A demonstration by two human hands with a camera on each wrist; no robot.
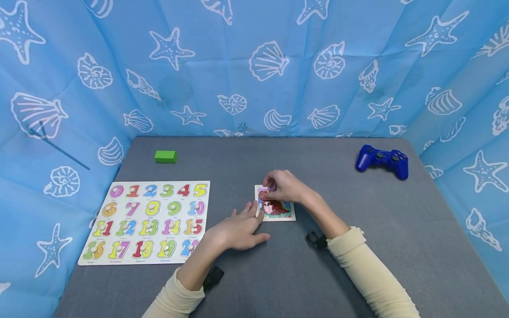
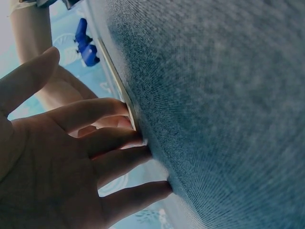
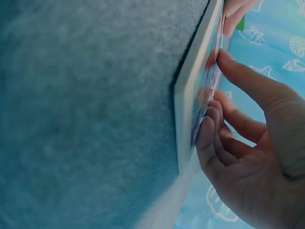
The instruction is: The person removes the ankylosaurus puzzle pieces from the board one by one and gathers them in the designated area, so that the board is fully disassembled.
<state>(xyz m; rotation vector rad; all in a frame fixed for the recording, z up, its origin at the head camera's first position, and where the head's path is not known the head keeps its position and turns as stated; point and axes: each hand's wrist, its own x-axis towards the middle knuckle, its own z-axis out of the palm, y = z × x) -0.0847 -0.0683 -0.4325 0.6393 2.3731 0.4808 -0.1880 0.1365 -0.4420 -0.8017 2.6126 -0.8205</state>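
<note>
A small square picture puzzle (image 1: 278, 211) with a pale border and a red-haired figure lies flat on the grey table. My left hand (image 1: 241, 227) is spread palm down at its left side, fingertips right at the edge; the left wrist view shows these fingers nearly straight along the thin board (image 2: 116, 76). From above, my right hand (image 1: 287, 187) reaches over the top of the puzzle. In the right wrist view its bent fingers and thumb (image 3: 228, 62) grip at the picture face. Part of the puzzle is hidden under this hand.
To the left lies a white number peg board (image 1: 159, 224) with colourful numerals from 0 to 20. A green block (image 1: 165, 156) sits behind it. At the back right is a blue game controller (image 1: 381, 160). A blue shell-patterned curtain (image 1: 238, 66) surrounds the table (image 1: 298, 274).
</note>
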